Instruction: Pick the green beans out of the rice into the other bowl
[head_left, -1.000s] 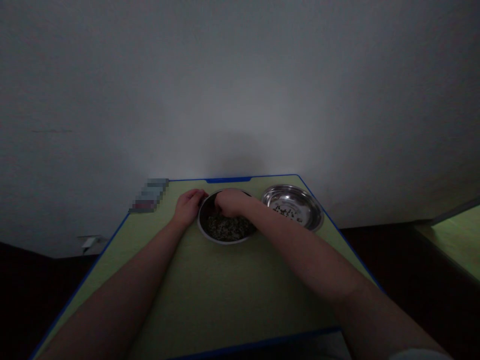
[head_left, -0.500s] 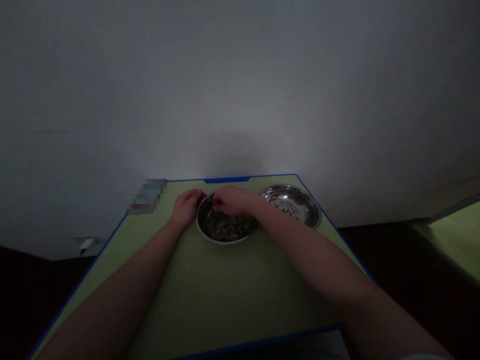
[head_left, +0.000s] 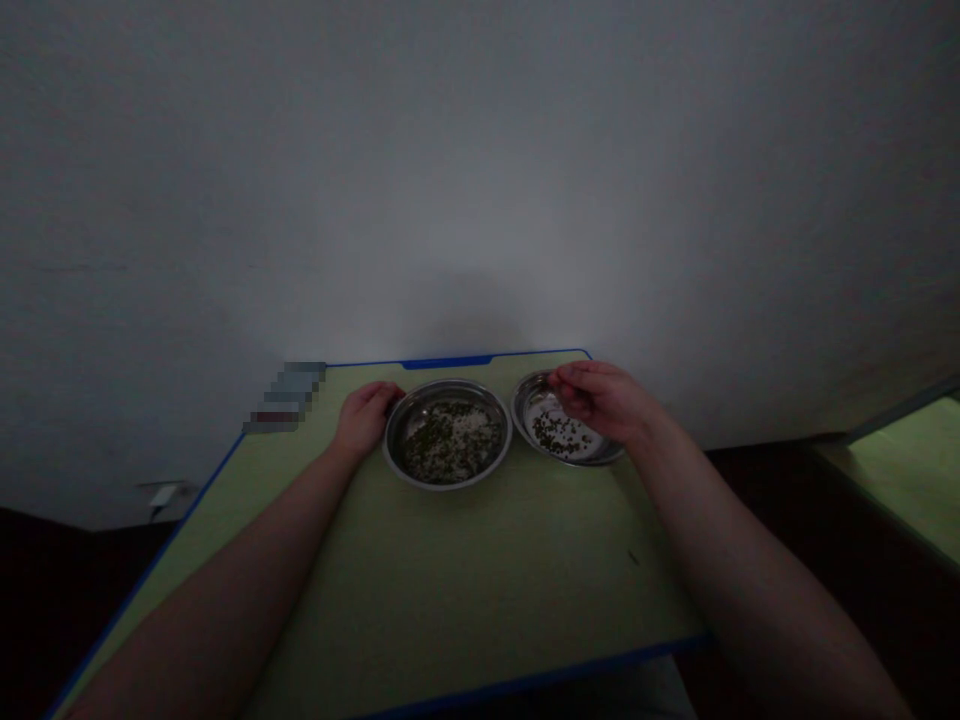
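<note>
A round stainless steel bowl (head_left: 448,487) holds a mix of pale grains and small green and dark beans (head_left: 450,442). My left hand (head_left: 366,415) is at its left rim, with curled fingers gripping the edge. To the right, a second steel bowl (head_left: 523,428) has a scatter of small dark beans (head_left: 561,436) on its bottom. Above this bowl hovers my right hand (head_left: 598,398), thumb and fingertips pinched together. Whatever lies in the pinch is too small to make out. The hand hides the bowl's far right side.
Both bowls stand on a pale green table (head_left: 450,580) with blue edging, pushed against a grey wall (head_left: 480,180). A pixelated flat object (head_left: 289,395) lies at the far left corner. A white plug (head_left: 165,495) is on the wall at left. Another green surface (head_left: 907,470) shows at right.
My right hand has come out of the left bowl and moved right, over the second bowl. The left bowl's contents are now uncovered. My left hand keeps its place at the rim.
</note>
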